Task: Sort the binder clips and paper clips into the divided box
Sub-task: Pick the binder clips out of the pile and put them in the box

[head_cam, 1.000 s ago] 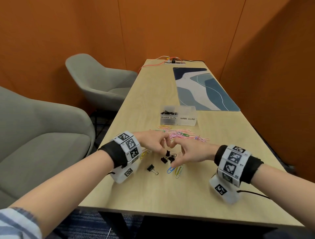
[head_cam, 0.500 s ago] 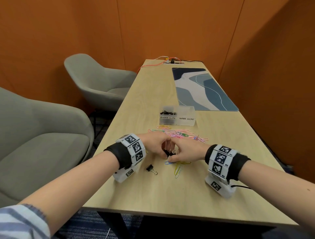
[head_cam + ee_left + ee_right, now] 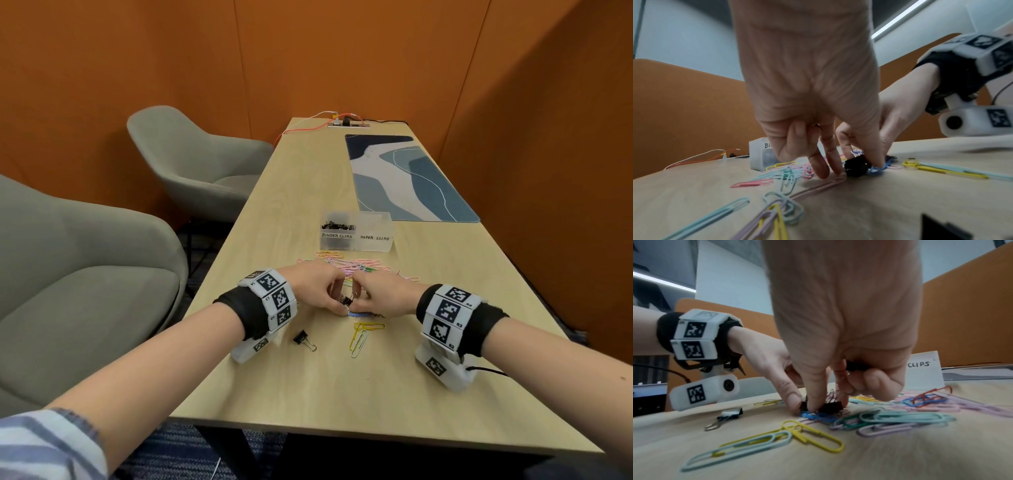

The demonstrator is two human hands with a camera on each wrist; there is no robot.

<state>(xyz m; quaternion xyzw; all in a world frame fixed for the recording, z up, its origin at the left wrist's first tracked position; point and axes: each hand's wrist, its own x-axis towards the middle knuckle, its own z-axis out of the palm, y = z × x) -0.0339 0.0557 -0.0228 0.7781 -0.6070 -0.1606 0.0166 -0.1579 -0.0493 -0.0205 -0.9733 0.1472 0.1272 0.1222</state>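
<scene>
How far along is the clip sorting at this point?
Partly done. The divided box already holds black clips in its BINDER CLIPS side; the PAPER CLIPS side looks empty. Both hands, left and right, pinch a cluster of binder clips. Left: one loose binder clip and the scattered paper clips.

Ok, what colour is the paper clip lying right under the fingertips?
Blue paper clip, clearest in the right wrist view.

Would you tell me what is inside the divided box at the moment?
The divided box holds a heap of black binder clips in its left compartment, labelled BINDER CLIPS. The PAPER CLIPS compartment looks empty, though its frosted wall and label hide the bottom.
</scene>
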